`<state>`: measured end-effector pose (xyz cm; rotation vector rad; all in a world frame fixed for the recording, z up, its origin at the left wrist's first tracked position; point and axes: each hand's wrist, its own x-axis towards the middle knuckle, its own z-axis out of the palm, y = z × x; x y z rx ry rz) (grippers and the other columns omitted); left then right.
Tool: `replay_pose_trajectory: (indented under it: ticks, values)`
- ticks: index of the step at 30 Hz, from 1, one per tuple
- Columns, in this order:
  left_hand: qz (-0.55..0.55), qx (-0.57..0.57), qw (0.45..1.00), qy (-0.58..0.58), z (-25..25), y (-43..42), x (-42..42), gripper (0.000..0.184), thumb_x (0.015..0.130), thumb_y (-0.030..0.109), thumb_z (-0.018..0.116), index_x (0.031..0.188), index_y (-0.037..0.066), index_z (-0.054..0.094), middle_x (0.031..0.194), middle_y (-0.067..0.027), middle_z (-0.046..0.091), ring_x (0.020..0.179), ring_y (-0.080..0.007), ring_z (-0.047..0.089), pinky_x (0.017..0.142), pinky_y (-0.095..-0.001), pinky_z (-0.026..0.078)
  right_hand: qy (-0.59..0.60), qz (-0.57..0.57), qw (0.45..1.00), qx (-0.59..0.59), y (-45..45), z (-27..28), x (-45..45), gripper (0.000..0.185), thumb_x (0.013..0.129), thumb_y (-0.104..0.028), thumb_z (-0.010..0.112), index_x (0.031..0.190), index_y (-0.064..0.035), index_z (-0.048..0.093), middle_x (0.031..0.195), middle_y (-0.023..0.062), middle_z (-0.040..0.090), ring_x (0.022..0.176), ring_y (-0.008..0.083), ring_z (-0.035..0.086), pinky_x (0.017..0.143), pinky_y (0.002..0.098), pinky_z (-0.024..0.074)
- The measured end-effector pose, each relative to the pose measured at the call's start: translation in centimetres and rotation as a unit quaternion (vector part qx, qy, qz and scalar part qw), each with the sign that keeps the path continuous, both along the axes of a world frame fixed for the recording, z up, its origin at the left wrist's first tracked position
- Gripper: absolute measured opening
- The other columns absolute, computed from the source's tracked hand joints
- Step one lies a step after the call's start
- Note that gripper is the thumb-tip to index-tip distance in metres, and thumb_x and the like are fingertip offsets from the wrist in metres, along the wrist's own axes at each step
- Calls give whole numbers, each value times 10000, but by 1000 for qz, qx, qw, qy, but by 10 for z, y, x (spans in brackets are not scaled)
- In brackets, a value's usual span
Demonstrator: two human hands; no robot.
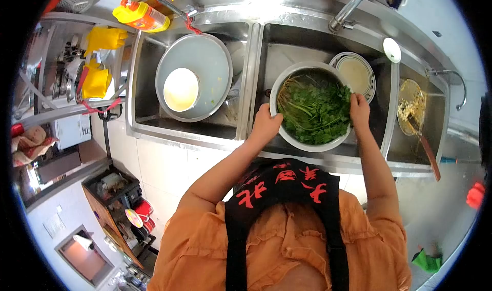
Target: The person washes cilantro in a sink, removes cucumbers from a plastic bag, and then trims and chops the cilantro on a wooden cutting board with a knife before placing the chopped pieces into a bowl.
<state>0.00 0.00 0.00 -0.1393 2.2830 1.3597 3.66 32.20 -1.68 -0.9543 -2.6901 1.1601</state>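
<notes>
One wide, round silver metal basin (275, 88), full of leafy green vegetables (318, 111) with pale roots towards the back left, within the outline of the middle stainless-steel sink (287, 36), close to its front edge. Left hand (269, 122) closed on the basin's left rim, thumb uppermost; right hand (360, 109) closed over the opposite rim, fingers curled. Just beyond the right hand, in the same sink, a round stack of white, dark-patterned plates (354, 75). Above the sink's back edge, a curved chrome faucet (348, 12). In the left sink (145, 104), a large, round grey basin (205, 50) with a white round bowl (181, 89) inside. At the back edge there, a yellow bottle with a red top (141, 15). In the narrow right sink (433, 132), a round metal strainer (411, 108), brown handle across the front edge. Near the back of the divider, a small white bowl (392, 50).
</notes>
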Motion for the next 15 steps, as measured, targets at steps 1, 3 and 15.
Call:
replay_pose_trajectory:
  ticks: [1,3,15]
  values:
    - [6,-9,1000,24,-5,0,5,351,772,120,573,1090,-24,541,927,-156,620,784,-248,597,711,-352,467,25,12,1000,13,-4,-5,7,304,902,-264,523,1006,4,623,825,208,641,765,333,630,699,398,467]
    - [30,-12,999,28,-13,17,13,303,767,117,572,1027,-39,564,877,-153,621,742,-245,597,688,-355,469,8,40,999,36,6,-26,19,341,906,-270,513,1060,21,598,871,221,630,789,375,610,708,406,468]
    - [22,-105,994,24,-34,43,-36,470,764,140,597,1185,-45,500,1149,-305,486,1087,-421,461,947,-473,385,-137,-10,989,-58,-9,-94,34,485,918,-379,491,1177,24,566,1072,192,623,973,305,594,836,364,437]
